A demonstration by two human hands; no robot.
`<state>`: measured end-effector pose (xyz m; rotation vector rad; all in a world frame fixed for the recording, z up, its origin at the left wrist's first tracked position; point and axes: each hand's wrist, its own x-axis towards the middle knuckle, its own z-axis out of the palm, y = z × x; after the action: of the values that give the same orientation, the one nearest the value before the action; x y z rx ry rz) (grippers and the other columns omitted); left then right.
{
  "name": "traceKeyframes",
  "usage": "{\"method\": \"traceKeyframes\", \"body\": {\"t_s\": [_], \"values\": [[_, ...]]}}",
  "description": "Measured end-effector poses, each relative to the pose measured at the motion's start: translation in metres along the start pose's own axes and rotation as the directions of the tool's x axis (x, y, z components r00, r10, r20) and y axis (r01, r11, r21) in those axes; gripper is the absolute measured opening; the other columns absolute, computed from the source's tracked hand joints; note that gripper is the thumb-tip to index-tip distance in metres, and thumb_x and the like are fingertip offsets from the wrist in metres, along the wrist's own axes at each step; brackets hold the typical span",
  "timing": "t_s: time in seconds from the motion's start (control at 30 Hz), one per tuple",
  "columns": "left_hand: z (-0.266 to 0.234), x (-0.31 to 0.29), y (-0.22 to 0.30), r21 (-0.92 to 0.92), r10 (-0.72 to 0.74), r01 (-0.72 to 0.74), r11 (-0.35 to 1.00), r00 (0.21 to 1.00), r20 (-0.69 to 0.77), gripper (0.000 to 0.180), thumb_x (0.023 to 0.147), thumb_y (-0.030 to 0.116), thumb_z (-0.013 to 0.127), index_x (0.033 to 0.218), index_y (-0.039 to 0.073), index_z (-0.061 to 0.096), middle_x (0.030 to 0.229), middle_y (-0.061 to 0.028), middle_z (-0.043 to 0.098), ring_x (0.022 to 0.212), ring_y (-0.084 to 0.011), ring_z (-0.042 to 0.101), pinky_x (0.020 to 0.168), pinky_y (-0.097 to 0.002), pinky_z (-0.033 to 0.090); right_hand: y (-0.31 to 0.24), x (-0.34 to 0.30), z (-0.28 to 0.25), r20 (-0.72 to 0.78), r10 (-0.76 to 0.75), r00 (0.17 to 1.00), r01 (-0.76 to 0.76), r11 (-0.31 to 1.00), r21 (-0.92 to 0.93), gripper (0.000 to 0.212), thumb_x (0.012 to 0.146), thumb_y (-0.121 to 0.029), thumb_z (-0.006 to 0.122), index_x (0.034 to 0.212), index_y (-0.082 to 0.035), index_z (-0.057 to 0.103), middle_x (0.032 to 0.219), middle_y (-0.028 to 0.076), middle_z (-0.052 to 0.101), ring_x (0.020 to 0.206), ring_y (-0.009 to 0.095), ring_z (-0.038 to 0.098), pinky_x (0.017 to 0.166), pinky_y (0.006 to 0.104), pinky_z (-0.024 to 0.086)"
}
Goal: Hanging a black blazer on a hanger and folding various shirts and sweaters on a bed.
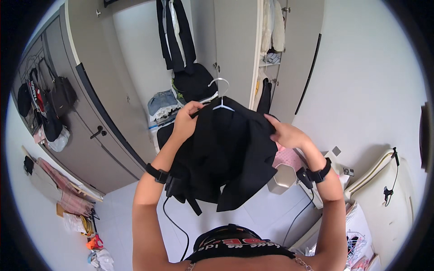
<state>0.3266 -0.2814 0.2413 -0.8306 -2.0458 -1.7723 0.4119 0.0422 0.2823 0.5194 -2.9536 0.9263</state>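
Note:
A black jacket [212,153] hangs on a clothes hanger [223,106] in front of me, its wide lapels and front panels drooping toward the floor. The metal hook of the hanger curves up above the collar. My left hand [186,121] grips the jacket's left shoulder, fingers curled over the cloth. On the other shoulder, my right hand [288,133] pinches the fabric, with the thumb side toward the collar. Both sleeves are partly hidden by the folds and my forearms.
An open wardrobe [135,45] holds hanging jackets [177,36], folded denim [163,105] and a dark rounded item [195,82]. A grey door [83,135] with hanging bags [61,92] is at left. At right stand a grey bin [284,177] and a bed's cream headboard [382,189].

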Motion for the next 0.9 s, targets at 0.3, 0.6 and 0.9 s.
{"method": "traceKeyframes", "body": {"t_s": [0.3, 0.6, 0.9], "values": [[0.005, 0.007, 0.022, 0.045, 0.076, -0.082, 0.996, 0.99, 0.116, 0.016, 0.079, -0.002, 0.062, 0.093, 0.001, 0.054, 0.09, -0.0045, 0.064, 0.089, -0.0104, 0.059, 0.082, -0.0232, 0.043, 0.011, 0.004, -0.002, -0.18, -0.357, 0.917, 0.378, 0.921, 0.099, 0.029, 0.086, -0.023, 0.057, 0.106, -0.001, 0.059, 0.092, 0.013, 0.06, 0.085, 0.025, 0.058, 0.077, 0.0337, 0.047], [0.037, 0.017, 0.035, 0.05, 0.08, -0.096, 0.994, 0.964, 0.254, 0.015, 0.079, -0.004, 0.06, 0.092, 0.0, 0.054, 0.087, -0.0039, 0.063, 0.088, -0.0101, 0.059, 0.079, -0.0222, 0.044, -0.048, 0.02, -0.009, -0.43, -0.241, 0.87, 0.443, 0.765, 0.467, 0.026, 0.093, -0.021, 0.048, 0.103, 0.0, 0.058, 0.088, 0.003, 0.059, 0.083, 0.011, 0.054, 0.076, 0.0267, 0.045], [0.06, 0.017, 0.022, 0.022, 0.122, -0.148, 0.989, 0.885, 0.448, 0.016, 0.078, 0.001, 0.06, 0.094, 0.002, 0.057, 0.083, -0.0047, 0.057, 0.08, -0.013, 0.056, 0.073, -0.0242, 0.043, -0.048, 0.021, -0.038, 0.084, -0.117, 0.99, 0.025, 0.713, 0.7, 0.03, 0.095, -0.028, 0.044, 0.08, -0.007, 0.06, 0.055, -0.007, 0.041, 0.049, 0.003, 0.03, 0.044, 0.0196, 0.023]]}}
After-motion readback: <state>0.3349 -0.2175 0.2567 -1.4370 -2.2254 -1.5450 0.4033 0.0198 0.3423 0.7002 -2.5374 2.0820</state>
